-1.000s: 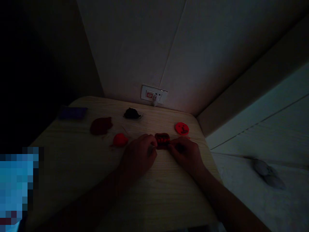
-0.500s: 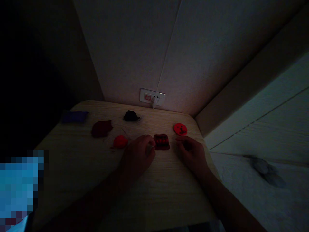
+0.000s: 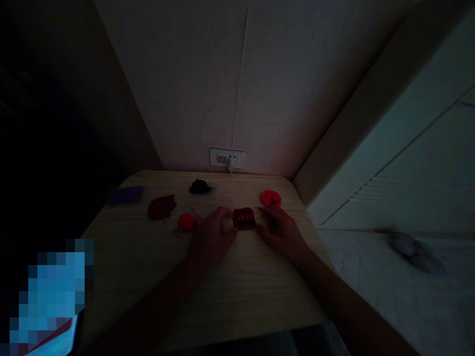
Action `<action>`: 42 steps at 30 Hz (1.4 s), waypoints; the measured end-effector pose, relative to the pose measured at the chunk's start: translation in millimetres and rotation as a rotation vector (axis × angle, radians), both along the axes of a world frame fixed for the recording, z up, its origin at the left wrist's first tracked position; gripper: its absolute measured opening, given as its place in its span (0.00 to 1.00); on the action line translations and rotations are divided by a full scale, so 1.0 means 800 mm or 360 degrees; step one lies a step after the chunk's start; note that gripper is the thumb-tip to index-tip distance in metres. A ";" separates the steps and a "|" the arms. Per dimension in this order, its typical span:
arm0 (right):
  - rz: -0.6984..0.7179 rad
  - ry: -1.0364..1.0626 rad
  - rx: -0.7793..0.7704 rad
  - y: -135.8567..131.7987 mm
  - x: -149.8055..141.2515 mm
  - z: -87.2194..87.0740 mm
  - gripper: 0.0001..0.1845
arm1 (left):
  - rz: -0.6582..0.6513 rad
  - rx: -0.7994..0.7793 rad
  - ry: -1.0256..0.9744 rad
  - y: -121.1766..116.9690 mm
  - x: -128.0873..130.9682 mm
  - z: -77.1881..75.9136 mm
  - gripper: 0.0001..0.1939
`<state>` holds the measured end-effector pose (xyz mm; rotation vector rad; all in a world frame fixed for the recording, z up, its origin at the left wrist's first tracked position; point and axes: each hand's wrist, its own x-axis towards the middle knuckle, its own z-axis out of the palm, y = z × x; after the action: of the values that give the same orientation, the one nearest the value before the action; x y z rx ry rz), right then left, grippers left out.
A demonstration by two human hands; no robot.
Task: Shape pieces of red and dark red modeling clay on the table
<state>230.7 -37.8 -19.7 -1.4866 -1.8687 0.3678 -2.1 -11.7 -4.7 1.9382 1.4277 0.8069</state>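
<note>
So it's pretty dim in here, and I'm using the wall socket (image 3: 227, 158) as my marker. In front of it and a touch to the right, on the wood-grain table (image 3: 237, 291), sits a little dark red tray-shaped piece (image 3: 244, 227), right between the person's hands. It's roughly square with rounded corners and a border, and inside is a row of brighter red lumps (image 3: 245, 216) over a darker middle. Too murky for an exact count, sorry.

Left hand (image 3: 211, 235) is at its socket-left side, thumb and index finger spread with a gap; can't tell if they touch the edge. Right hand (image 3: 284, 231) is just off the other side, its thumb and index finger apart too.

Farther right of the socket there's a bright red disc (image 3: 270, 198) with dark marks on it. Just left and in front of the socket is a black lump (image 3: 200, 187); farther left come a bright red lump (image 3: 186, 222), a flat dark red slab (image 3: 161, 207) and a purple rectangle (image 3: 126, 195), maybe a packet, contents unreadable.
</note>
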 end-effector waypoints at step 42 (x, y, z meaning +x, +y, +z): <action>-0.0081 0.1144 -0.0814 0.032 -0.011 0.034 0.12 | -0.0112 -0.0215 -0.0269 0.008 -0.002 0.004 0.30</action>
<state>221.8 -11.9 7.3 -1.4354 -1.1982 1.2428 -3.5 -4.9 -1.4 1.7648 1.2735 0.8007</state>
